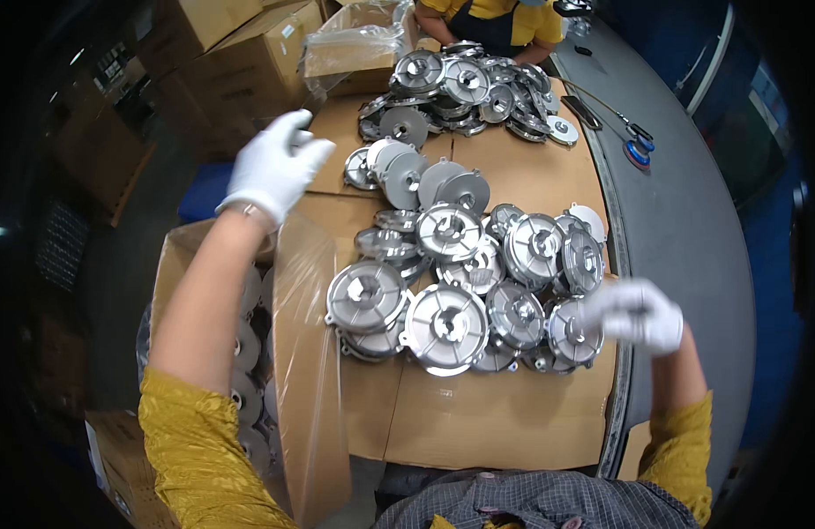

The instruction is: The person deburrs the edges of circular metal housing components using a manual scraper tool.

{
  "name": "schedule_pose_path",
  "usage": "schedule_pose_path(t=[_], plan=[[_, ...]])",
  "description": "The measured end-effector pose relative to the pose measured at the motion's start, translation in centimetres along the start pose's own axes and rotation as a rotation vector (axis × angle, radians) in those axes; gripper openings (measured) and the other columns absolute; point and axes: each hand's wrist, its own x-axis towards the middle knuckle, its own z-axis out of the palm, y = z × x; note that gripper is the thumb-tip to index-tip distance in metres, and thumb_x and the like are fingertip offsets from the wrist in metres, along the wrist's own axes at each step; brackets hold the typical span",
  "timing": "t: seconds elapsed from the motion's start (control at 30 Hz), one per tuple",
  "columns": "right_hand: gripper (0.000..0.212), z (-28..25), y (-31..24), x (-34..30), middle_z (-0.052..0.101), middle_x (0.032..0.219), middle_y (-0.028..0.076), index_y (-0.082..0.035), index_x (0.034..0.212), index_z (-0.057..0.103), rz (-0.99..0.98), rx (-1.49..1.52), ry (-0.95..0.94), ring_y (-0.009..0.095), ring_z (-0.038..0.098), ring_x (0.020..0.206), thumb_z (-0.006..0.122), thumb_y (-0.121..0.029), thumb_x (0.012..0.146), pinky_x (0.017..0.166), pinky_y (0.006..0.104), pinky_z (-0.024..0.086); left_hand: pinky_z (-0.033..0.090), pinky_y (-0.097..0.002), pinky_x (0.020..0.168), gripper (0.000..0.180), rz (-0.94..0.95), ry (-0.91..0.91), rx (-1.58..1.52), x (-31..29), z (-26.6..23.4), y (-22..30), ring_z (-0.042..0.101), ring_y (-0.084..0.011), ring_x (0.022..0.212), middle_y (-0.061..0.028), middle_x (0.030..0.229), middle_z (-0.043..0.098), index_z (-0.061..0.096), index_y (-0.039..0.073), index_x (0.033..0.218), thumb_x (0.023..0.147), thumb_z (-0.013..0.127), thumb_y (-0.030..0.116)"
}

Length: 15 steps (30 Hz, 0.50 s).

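My left hand [280, 166], in a white glove, is raised over the far rim of the carton on my left. Its fingers are apart and hold nothing. At the right table edge my right hand [635, 316], also gloved in white, is smeared by motion, its fingers pointing left. Nearest to it is a round metal cover [573, 333]; whether they touch I cannot tell. Between my hands lie several stacks of ribbed silver covers, among them a front one [446, 326] and a left one [367, 296]. Flat discs [402, 176] lean together farther back.
An open carton [310, 379] lined with clear plastic holds rows of discs at my left. Cardboard [478, 414] covers the table. Beyond, a person in yellow sleeves [491, 25] stands behind another heap of covers [465, 81]. A blue-rimmed sander [638, 152] with a hose lies on the grey surface.
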Motion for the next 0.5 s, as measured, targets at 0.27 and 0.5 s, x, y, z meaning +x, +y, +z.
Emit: schedule_pose_path(t=[0.27, 0.5], plan=[[0.073, -10.3, 8.7, 22.2, 0.035, 0.149, 0.018, -0.018, 0.152, 0.020, 0.254, -0.664, 0.100, 0.031, 0.044, 0.131, 0.062, -0.021, 0.092, 0.108, 0.0371, 0.037, 0.036, -0.0339, 0.107, 0.136, -0.439, -0.494, 0.027, 11.4, 13.9, -6.1, 0.042, -0.0279, 0.132, -0.0218, 0.146, 0.039, 0.010, -0.005, 0.149, 0.052, 0.093, 0.040], [0.084, -11.8, 13.0, 29.4, 0.042, 0.145, 0.019, -0.011, 0.153, 0.012, 0.370, -0.558, -0.149, 0.031, 0.048, 0.128, 0.065, -0.020, 0.088, 0.106, 0.0341, 0.037, 0.043, -0.0337, 0.101, 0.120, -0.530, -0.539, -0.085, 13.2, 16.6, -6.8, 0.051, -0.0249, 0.122, -0.0176, 0.135, 0.051, 0.025, -0.006, 0.144, 0.053, 0.093, 0.030]])
